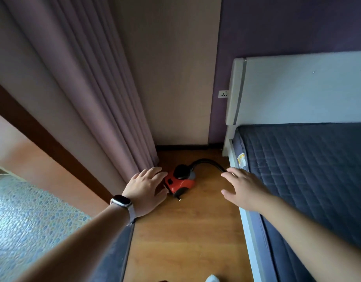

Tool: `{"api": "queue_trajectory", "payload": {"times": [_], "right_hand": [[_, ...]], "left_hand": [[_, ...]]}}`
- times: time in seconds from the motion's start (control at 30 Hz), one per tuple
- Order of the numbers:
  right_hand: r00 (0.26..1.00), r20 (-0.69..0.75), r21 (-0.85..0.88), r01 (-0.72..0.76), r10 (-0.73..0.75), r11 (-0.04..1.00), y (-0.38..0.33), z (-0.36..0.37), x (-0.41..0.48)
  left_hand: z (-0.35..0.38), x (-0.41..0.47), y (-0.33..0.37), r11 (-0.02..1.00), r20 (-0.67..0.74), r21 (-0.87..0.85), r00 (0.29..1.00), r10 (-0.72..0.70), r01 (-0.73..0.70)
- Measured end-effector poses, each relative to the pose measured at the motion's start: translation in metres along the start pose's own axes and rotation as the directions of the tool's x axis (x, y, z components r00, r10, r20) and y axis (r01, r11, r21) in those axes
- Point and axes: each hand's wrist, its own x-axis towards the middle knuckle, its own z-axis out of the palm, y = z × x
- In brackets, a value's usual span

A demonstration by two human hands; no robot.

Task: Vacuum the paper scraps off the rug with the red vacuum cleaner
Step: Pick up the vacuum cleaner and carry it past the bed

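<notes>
A small red vacuum cleaner (180,183) with black wheels stands on the wooden floor (185,231) in the corner, between the curtain and the bed. Its black hose (209,162) arches from the top toward the right. My left hand (147,188), with a watch on the wrist, reaches out with straight fingers and overlaps the vacuum's left side in view; contact is unclear. My right hand (242,188) is stretched forward with fingers spread, its fingertips over the hose's right end. Neither hand holds anything. No rug or paper scraps are in view.
A bed with a dark quilted mattress (307,180) and a white headboard (297,88) fills the right side. A mauve curtain (84,88) hangs on the left. A wall socket (223,94) sits beside the headboard. A patterned surface (23,220) lies at the lower left.
</notes>
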Motion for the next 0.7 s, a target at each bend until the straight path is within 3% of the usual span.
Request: {"api": "queue_trajectory", "payload": {"times": [0.2, 0.47, 0.7], "right_hand": [[0.999, 0.007, 0.002, 0.054, -0.054, 0.999, 0.018, -0.004, 0.064], [0.993, 0.108, 0.011, -0.052, 0.050, 0.999, 0.054, 0.009, 0.158], [0.979, 0.147, -0.065, -0.134, 0.143, 0.989, 0.098, 0.014, 0.244]], "left_hand": [[0.009, 0.064, -0.020, 1.000, 0.076, 0.021, 0.997, -0.022, 0.021], [0.040, 0.172, -0.059, 0.994, 0.170, -0.081, 0.983, -0.063, 0.078], [0.071, 0.286, -0.078, 0.990, 0.250, -0.139, 0.967, 0.053, -0.019]]}}
